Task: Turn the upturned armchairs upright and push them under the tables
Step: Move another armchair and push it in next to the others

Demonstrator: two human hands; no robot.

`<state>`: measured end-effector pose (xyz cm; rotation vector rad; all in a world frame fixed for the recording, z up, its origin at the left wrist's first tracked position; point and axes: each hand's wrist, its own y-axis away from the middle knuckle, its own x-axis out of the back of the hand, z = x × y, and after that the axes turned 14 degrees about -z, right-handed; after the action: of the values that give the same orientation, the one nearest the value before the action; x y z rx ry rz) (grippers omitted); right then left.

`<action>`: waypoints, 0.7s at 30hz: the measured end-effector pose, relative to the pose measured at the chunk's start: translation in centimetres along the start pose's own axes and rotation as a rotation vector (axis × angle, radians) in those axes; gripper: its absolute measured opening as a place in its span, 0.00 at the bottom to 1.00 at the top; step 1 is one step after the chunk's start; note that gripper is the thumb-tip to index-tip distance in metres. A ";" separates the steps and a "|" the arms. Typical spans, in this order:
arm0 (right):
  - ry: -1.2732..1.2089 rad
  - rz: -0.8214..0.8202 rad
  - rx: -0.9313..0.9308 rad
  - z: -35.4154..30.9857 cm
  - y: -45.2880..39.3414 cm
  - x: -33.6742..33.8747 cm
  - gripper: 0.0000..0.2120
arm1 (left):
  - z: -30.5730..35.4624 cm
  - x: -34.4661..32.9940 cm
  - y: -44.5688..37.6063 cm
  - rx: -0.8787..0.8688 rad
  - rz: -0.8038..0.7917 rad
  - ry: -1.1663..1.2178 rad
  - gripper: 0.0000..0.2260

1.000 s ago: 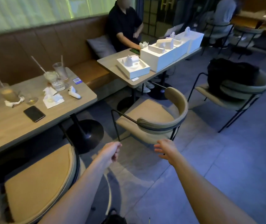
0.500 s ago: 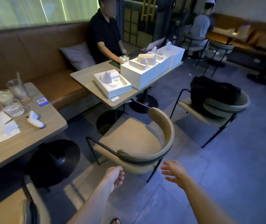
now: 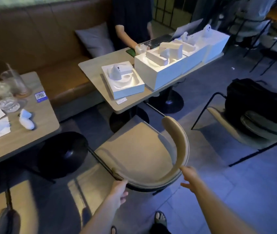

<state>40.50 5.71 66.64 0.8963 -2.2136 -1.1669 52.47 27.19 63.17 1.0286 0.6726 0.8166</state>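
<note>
The tan armchair [image 3: 139, 149] is standing upright on the floor at the centre of the view, its seat facing the desk [image 3: 100, 78] at twelve o'clock that is carrying white moulded boxes [image 3: 164, 68], with the front edge of the seat just short of the desk's edge. The left hand [image 3: 119, 191] is reaching the curved backrest at its seven o'clock end, its grip looking loosely curled and touching or just beside the frame, though I cannot tell whether it is closed on it. The right hand [image 3: 190, 176] is meeting the backrest at about four o'clock with a wide, spread grip, holding nothing. Judging by this, the step in hand is the push under the desk. To do it well, both hands should be settling evenly on the backrest and pushing straight toward twelve o'clock, keeping the chair square so its legs pass either side of the black pedestal base [image 3: 127, 119]. Pushing gently matters, since a knock could be shaking the boxes, and a seated person [image 3: 131, 22] is working opposite.
</note>
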 end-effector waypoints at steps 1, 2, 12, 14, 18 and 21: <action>0.005 -0.013 -0.019 -0.6 -1.2 0.7 0.23 | 0.1 -1.2 -0.4 0.017 0.025 0.053 0.18; 0.009 -0.027 -0.036 -1.2 -2.4 1.5 0.24 | 0.3 -2.4 -1.0 0.031 0.053 0.110 0.21; 0.148 -0.122 -0.179 -5.6 -12.0 6.5 0.24 | -0.1 -6.0 -12.8 0.188 0.264 0.523 0.27; 0.141 -0.170 -0.194 -5.8 -13.3 6.2 0.26 | 0.3 -6.1 -12.9 0.215 0.288 0.508 0.23; 0.142 -0.147 -0.184 -5.9 -14.8 5.3 0.22 | 0.3 -5.9 -12.7 0.209 0.275 0.535 0.18; 0.145 -0.132 -0.210 -6.2 -14.9 5.1 0.21 | 1.7 -6.9 -10.6 0.194 0.254 0.598 0.16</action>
<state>46.09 -7.62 57.81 1.0161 -1.9013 -1.3227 52.90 17.61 54.69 1.0602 1.1595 1.3243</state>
